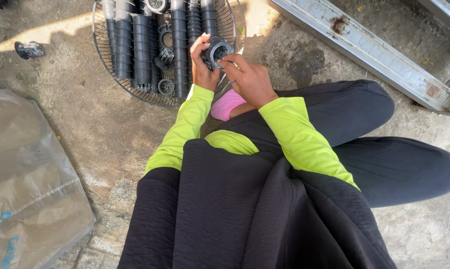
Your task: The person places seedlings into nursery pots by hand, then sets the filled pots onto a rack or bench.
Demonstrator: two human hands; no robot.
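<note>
I sit on the ground in black clothes with lime-green sleeves. Both hands meet over a small black plastic pot, held just in front of a round wire basket. My left hand grips the pot from the left side. My right hand holds its right rim, fingers curled over the opening. The basket is packed with long nested stacks of black pots lying side by side, plus a few loose ones. A pink shoe shows under my wrists.
A single black pot lies on the concrete at far left. A large clear plastic sack covers the lower left. Rusty grey metal channels run diagonally at upper right. My bent legs fill the right side.
</note>
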